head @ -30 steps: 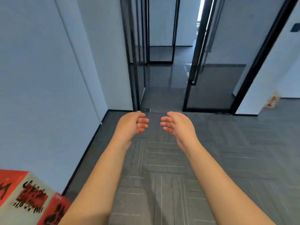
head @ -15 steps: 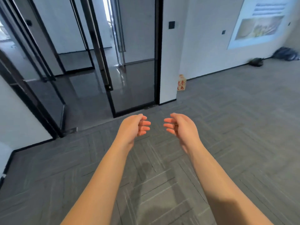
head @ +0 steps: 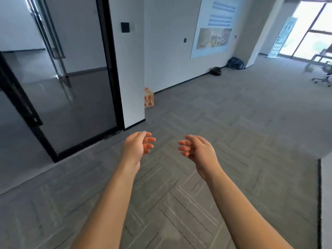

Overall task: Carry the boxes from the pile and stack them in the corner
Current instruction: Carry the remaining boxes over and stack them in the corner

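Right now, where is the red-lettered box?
Head view, left of centre: the box stands on the carpet against the wall, right of the glass door.

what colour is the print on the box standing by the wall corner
Red markings on a pale tan box, shown best in the head view.

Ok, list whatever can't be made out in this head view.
All in the head view.
Box by the wall corner: red writing too small and blurred to read.
Poster: text blurred.
Dark lump at the wall's foot: too far to identify.
Chair: cut off by the right edge.
Box pile: outside the frame.
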`<move>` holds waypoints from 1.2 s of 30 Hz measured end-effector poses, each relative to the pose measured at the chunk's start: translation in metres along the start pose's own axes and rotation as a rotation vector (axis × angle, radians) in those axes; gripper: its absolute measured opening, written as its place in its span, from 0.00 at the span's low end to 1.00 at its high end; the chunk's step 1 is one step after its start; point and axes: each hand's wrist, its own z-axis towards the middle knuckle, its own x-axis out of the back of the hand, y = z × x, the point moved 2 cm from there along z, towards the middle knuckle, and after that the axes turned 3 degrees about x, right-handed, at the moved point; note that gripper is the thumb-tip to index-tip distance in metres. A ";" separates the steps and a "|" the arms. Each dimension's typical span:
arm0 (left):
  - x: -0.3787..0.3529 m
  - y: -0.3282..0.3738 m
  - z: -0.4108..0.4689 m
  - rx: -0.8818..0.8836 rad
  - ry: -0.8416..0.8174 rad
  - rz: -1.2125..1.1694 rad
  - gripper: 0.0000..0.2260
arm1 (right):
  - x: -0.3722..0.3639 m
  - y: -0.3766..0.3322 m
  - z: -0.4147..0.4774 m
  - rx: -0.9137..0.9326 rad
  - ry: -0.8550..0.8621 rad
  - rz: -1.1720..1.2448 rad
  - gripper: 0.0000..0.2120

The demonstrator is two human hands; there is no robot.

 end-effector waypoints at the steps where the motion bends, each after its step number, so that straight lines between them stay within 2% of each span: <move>1: -0.010 0.006 0.023 -0.001 -0.021 0.015 0.11 | 0.000 -0.006 0.020 0.008 0.022 -0.006 0.08; 9: -0.115 0.027 0.164 0.034 -0.153 0.063 0.11 | 0.034 -0.042 0.158 0.021 0.182 0.038 0.08; 16: -0.234 0.031 0.282 0.046 -0.215 0.140 0.11 | 0.093 -0.062 0.305 0.050 0.235 0.118 0.07; 23: -0.338 0.080 0.403 0.002 -0.175 0.150 0.11 | 0.121 -0.112 0.477 0.052 0.174 0.114 0.08; 30: -0.379 0.112 0.535 0.017 -0.070 0.073 0.12 | 0.100 -0.143 0.629 0.013 0.091 0.057 0.08; 36: -0.410 0.128 0.697 0.004 -0.054 0.005 0.12 | 0.063 -0.156 0.793 0.014 0.040 -0.024 0.08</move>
